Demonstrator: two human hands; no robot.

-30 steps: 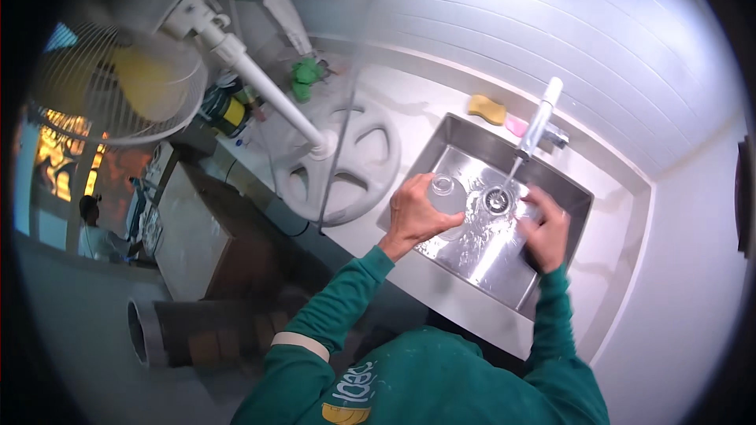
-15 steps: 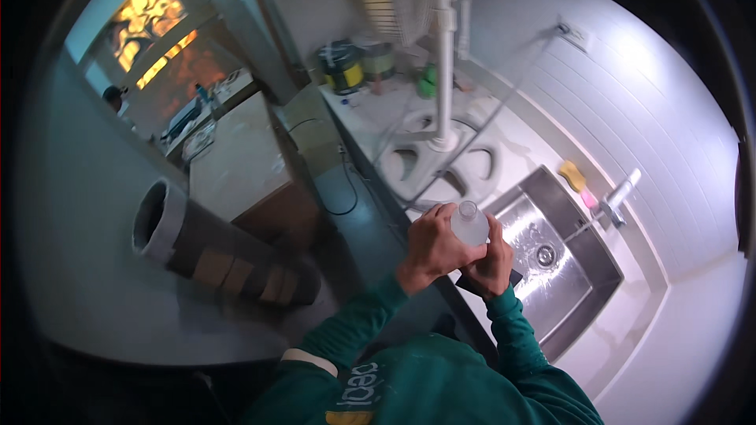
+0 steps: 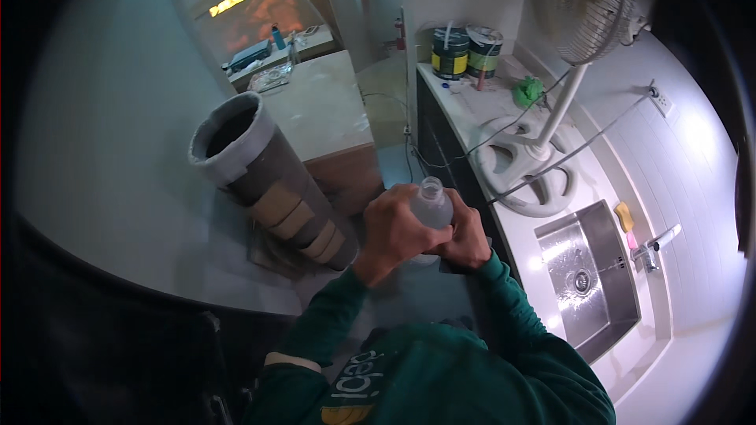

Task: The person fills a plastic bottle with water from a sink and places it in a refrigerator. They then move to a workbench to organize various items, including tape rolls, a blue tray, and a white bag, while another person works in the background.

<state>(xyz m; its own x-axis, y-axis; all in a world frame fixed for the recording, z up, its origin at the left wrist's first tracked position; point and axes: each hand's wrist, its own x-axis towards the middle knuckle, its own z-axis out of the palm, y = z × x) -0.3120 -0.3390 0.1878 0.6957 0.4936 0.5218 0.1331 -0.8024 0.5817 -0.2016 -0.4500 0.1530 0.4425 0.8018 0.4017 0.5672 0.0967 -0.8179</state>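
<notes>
Between my two hands is a translucent plastic bottle (image 3: 432, 206), upright, its round open mouth facing up and no cap on it. My left hand (image 3: 396, 228) wraps its near left side, the thumb lying across the front. From the right, my right hand (image 3: 466, 238) closes round the other side, its fingers partly hidden behind the bottle. A dark flat piece shows at my right wrist; I cannot make out what it is. The bottle is held in the air, left of the white counter (image 3: 516, 248).
Water runs from the tap (image 3: 655, 250) into the steel sink (image 3: 630, 330), with a yellow sponge (image 3: 624, 216) beside it. A white fan (image 3: 579, 39) stands on the counter near paint buckets (image 3: 450, 59) and a green bag (image 3: 528, 92). A large grey tube (image 3: 276, 165) leans at left.
My hands and the bottle have moved left, away from the sink edge. The view has turned left, so the sink now sits farther right. Both hands keep their hold.
</notes>
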